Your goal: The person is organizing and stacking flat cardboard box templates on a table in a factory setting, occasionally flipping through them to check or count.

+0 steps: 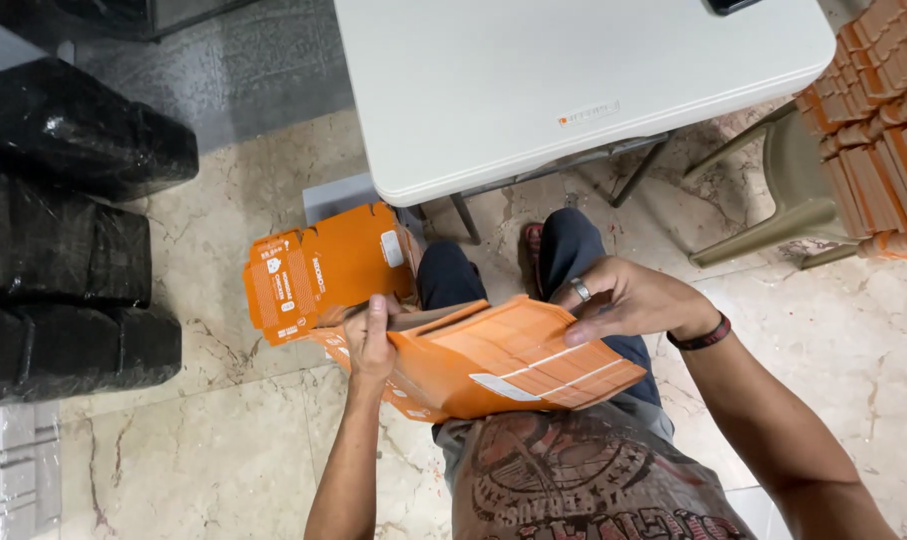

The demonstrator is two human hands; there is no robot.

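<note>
A seated person works a stack of flat orange cardboard carton blanks (504, 360) over the lap, below the edge of a white folding table (574, 90). The left hand (372, 345) grips the stack's near end, thumb on top and fingers curled beneath, where one blank (324, 268) is lifted upright. The right hand (629, 300), wearing a ring and a dark wristband, rests its bent fingers on the stack's far edge. More orange blanks (889, 120) are piled on a chair at right; black wrapped bundles (64, 230) sit on the marble floor at left.
</note>
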